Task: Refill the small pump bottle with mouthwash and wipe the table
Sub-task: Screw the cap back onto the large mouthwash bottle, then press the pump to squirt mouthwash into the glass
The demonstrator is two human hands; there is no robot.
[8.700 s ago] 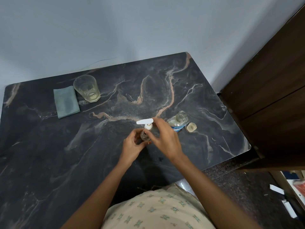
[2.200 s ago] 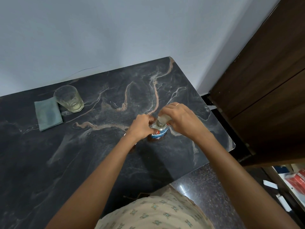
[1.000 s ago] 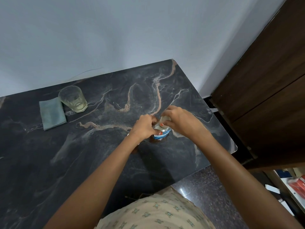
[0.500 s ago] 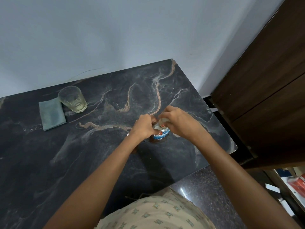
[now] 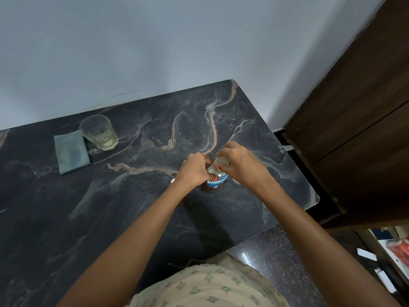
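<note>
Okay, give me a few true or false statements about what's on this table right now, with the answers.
1. Both hands are at the mouthwash bottle. True.
2. The glass lies tipped on its side. False: it stands upright.
3. The folded cloth lies beside the glass. True.
4. The left hand is wiping with the cloth. False: the cloth lies untouched, far from it.
5. The right hand holds the bottle's cap. True.
</note>
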